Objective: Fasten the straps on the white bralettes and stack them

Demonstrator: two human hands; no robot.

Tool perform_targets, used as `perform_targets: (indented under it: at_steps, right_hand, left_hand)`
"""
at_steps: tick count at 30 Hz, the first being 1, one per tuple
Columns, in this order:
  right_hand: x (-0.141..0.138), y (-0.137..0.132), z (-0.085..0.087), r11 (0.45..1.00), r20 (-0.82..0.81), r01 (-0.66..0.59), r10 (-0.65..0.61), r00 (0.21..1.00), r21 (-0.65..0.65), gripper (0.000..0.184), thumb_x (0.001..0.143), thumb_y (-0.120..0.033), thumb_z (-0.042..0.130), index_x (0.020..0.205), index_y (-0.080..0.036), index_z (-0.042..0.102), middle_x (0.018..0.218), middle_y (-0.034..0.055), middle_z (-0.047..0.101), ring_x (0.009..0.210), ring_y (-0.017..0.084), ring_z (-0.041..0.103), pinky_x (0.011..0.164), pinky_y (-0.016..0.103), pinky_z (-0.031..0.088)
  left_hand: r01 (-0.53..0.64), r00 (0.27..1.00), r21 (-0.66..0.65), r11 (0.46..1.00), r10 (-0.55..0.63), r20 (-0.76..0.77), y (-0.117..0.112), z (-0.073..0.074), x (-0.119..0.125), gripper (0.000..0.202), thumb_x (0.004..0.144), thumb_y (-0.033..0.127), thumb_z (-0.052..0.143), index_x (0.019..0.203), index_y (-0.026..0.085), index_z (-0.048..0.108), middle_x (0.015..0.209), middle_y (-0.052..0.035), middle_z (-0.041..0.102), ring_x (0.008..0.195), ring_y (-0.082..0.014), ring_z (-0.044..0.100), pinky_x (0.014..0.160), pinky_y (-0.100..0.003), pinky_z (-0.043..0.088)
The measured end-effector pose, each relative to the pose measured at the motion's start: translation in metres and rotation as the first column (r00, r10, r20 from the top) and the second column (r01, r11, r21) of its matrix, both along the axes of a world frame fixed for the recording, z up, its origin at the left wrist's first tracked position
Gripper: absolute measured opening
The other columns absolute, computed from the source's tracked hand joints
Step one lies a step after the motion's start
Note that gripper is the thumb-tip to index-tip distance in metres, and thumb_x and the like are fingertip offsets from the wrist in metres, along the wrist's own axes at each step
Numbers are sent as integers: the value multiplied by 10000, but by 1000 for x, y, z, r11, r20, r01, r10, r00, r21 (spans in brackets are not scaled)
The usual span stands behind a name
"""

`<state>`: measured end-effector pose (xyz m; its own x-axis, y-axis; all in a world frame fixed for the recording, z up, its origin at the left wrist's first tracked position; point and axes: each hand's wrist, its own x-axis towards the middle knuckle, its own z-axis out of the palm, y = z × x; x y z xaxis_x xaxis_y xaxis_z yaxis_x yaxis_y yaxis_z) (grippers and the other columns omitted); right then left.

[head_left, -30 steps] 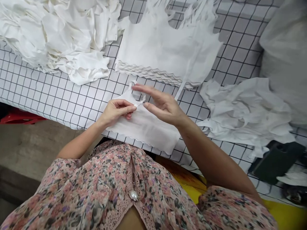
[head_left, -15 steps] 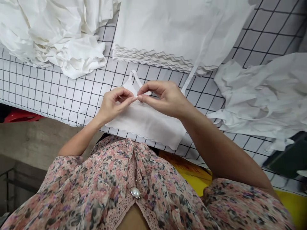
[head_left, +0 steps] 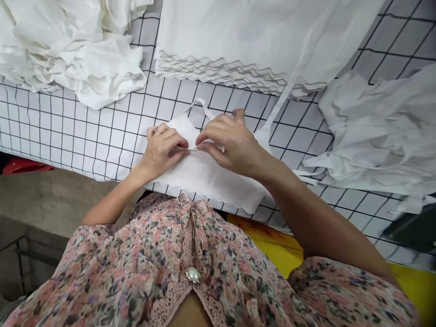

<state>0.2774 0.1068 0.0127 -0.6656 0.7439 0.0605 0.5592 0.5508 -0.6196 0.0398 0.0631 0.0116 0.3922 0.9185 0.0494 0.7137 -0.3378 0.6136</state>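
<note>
A white bra top (head_left: 218, 181) with thin straps and a wavy lower edge lies on the checked cloth in front of me. My left hand (head_left: 161, 150) is closed on its upper edge, pinched between thumb and forefinger. Just to the right, my right hand (head_left: 236, 143) pinches the same edge near the middle, its other fingers raised. Between my fingertips a small dark mark shows on the edge; it is too small to make out. One strap (head_left: 200, 103) loops up beyond my hands, and another strap (head_left: 284, 95) runs up onto the stacked pieces.
Stacked white pieces with wavy edges (head_left: 218, 68) lie beyond my hands. A crumpled white fabric heap (head_left: 105, 68) is at the far left, another white heap (head_left: 381, 136) at the right. A dark object (head_left: 413, 229) sits at the right edge. Something yellow (head_left: 279, 256) is below the table edge.
Both hands have come slightly down toward me along the bra top's edge, and their fingertips have moved a little apart. My right hand's fingers have lifted. The view has shifted slightly.
</note>
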Motion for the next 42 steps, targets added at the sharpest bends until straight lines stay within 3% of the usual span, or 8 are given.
perform_targets:
  at_steps: [8,17,22,28,35,39,42]
  right_hand:
    - [-13,2,3,999,40,-46,46,998,-6,199,1019,-230,542,969,-264,732,835,60,709,1064,307,578,1143,764,318]
    - [-14,-3,5,1000,38,-21,22,999,-9,194,1019,-259,551,970,-258,739,819,56,686,1066,317,581,1108,689,337]
    - [-13,-6,3,1000,-19,6,-6,1000,-17,182,1037,-311,561,959,-254,715,836,53,695,1070,310,587,1095,652,354]
    - [-8,-6,-1,999,-31,-6,5,999,-41,219,1059,-339,529,972,-261,713,868,60,698,1103,315,574,1097,652,353]
    - [-4,8,4,987,20,-151,152,988,-55,254,1046,-236,483,936,-242,711,956,81,702,1153,311,539,1141,706,313]
    - [-6,14,8,964,32,-259,261,965,-55,229,1050,-272,516,931,-236,708,992,78,706,1168,315,517,1129,703,320]
    - [-7,16,11,962,40,-267,270,962,-55,231,1050,-278,519,943,-236,719,994,80,708,1165,321,521,1119,695,325]
  left_hand:
    - [-13,1000,38,999,12,23,-4,-10,-1,181,1035,473,710,998,332,818,823,2,666,934,-218,554,1042,-453,327]
    - [-32,995,-22,999,34,98,-4,-8,0,249,1017,536,720,959,314,819,801,6,651,925,-214,554,1076,-463,326]
    - [-52,988,13,999,49,145,-5,-6,0,250,1055,482,666,961,300,810,822,3,670,919,-209,567,1070,-461,325]
    - [7,997,-13,1000,-6,75,-4,-6,-6,206,1042,470,697,1013,301,811,866,-5,705,947,-215,577,1055,-448,341]
    - [66,998,-1,998,-66,10,-4,-5,-6,190,1059,429,667,1017,320,817,950,-12,738,1000,-228,554,1051,-449,319]
    - [83,996,12,996,-83,17,-5,-7,-7,209,1082,420,626,1074,344,821,937,-6,739,980,-221,548,1045,-449,307]
    - [96,994,31,995,-98,42,-5,-8,-9,205,1086,395,618,1082,347,818,922,-4,729,977,-217,551,1040,-444,306]
